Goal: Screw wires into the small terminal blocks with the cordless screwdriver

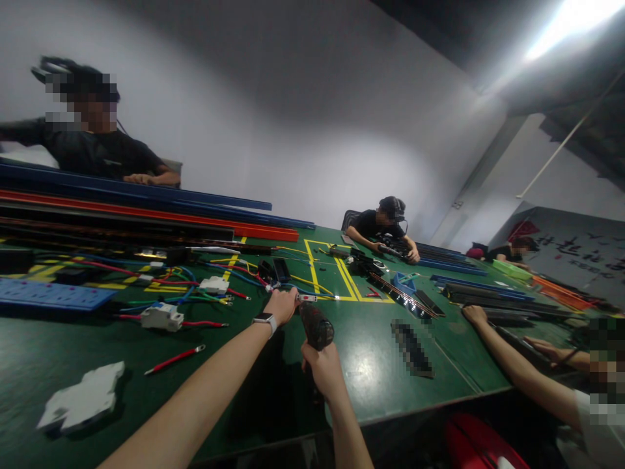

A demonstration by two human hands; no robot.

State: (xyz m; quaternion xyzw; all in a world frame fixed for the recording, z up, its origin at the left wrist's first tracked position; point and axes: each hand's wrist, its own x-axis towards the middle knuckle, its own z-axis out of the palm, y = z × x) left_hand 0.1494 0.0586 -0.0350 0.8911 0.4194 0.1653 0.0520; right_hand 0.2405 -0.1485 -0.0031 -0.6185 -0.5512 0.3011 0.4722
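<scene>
My right hand (319, 371) is wrapped around the grip of a dark power screwdriver (317, 324), whose front end points away from me. Just past the tool's front, my left hand (282, 306) is closed on what looks like a white circuit breaker (307, 298), mostly hidden by the fingers and the tool. Whether the tool's tip touches it, I cannot tell. Left of my hands lie a wired circuit breaker (163, 316) and another one (213, 284) among coloured cables. Nearer to me are a loose red cable (174, 360) with a metal lug and a white circuit breaker (83, 398).
The green table (361, 352) carries a blue strip (53, 294) at left and long blue and orange profiles (263, 232) behind. A dark flat object (411, 348) lies to the right. Co-workers sit across the table, and another person's arm (527, 361) reaches in at right.
</scene>
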